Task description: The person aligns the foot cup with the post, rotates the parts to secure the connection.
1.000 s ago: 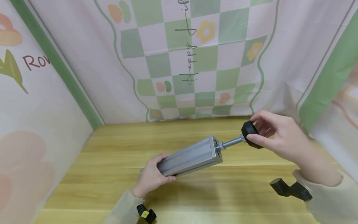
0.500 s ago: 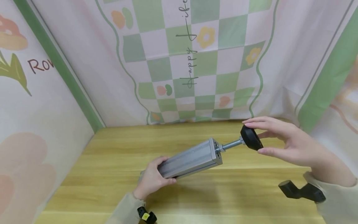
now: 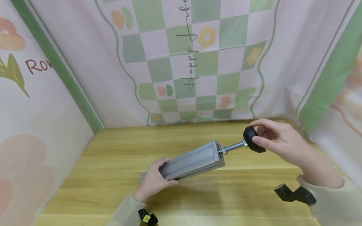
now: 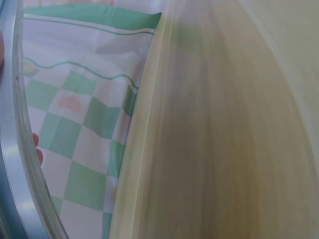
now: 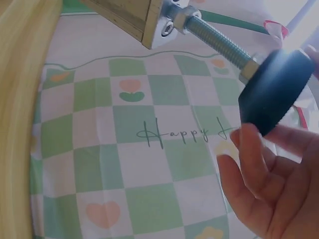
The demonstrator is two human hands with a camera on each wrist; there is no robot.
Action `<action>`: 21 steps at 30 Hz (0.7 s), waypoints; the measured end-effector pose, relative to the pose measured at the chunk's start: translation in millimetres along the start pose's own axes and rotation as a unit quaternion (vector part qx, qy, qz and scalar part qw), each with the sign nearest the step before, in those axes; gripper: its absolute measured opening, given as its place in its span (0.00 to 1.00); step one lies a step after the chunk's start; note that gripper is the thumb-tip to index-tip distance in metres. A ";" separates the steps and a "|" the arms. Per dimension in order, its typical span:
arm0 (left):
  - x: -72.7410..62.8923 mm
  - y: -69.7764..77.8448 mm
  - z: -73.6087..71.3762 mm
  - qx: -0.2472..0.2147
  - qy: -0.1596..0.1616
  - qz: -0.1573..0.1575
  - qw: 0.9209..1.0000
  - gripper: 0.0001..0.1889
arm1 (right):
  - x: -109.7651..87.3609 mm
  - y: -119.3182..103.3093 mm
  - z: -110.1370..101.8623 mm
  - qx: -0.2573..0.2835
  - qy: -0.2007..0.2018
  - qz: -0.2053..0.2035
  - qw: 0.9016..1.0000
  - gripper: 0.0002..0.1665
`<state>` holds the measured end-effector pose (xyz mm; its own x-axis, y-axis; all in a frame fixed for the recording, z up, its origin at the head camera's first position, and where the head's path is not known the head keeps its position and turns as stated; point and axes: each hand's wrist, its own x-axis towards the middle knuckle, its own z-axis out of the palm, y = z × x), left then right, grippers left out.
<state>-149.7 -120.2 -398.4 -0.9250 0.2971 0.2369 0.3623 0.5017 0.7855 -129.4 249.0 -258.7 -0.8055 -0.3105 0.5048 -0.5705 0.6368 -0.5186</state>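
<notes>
The left hand [image 3: 154, 182] gripped with its thumb [image 3: 171, 183] well apart from the fingers [image 3: 162, 160], its sleeve [image 3: 125, 210] slanting up from the lower edge of the head view. The right hand [image 3: 284, 144], farther forward, pinched between bent fingers and thumb, its wrist [image 3: 320, 172] bare.

Cylinder [image 3: 190, 160] over the counter [image 3: 118, 147]; left hand [image 3: 154, 180] at its eight o'clock; rod [image 3: 234, 146], then knob [image 3: 250, 136], around two; right hand [image 3: 282, 141] at the knob's three; curtain [image 3: 198, 78] behind, at twelve.

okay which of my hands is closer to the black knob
Right: your right hand pinches the black knob, while your left hand grips the metal body near its opposite end.
</notes>
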 end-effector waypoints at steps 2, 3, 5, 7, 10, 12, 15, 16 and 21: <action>-0.5 0.0 -0.4 0.004 -0.003 0.000 1.000 0.37 | 0.4 -1.9 3.0 -0.007 0.006 0.035 0.999 0.09; -1.0 0.2 -0.6 0.004 -0.004 0.000 1.000 0.37 | 0.7 -2.7 4.3 -0.008 0.007 0.050 0.999 0.07; -1.9 1.0 -1.0 0.005 -0.005 -0.001 1.000 0.38 | 1.3 -3.9 6.4 -0.018 0.013 0.058 0.998 0.05; -2.3 0.8 -1.0 0.004 -0.004 -0.001 1.000 0.38 | 1.0 -3.2 6.5 -0.023 0.026 0.043 0.998 0.06; -2.1 0.5 -1.1 0.000 0.000 -0.004 1.000 0.37 | -0.8 1.2 3.6 -0.007 0.028 -0.040 0.999 0.20; -1.7 0.3 -1.2 0.001 0.002 -0.006 1.000 0.37 | -1.7 5.2 0.7 0.013 0.011 -0.112 0.994 0.35; -1.8 0.8 -1.7 0.003 0.002 -0.008 1.000 0.37 | -1.2 10.0 -2.3 0.034 -0.027 -0.201 0.979 0.49; -2.0 1.2 -2.0 0.005 0.002 -0.008 1.000 0.37 | -1.1 11.0 -2.6 0.039 -0.034 -0.217 0.975 0.50; -2.8 3.5 -1.8 0.014 0.002 -0.006 1.000 0.37 | -1.5 11.8 -4.1 0.053 -0.055 -0.218 0.973 0.47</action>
<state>-146.0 -120.8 -395.3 -0.9300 0.2867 0.2300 0.3537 0.5277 0.7723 -134.3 259.9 -262.7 -0.4916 -0.6120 0.6195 -0.8708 0.3530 -0.3423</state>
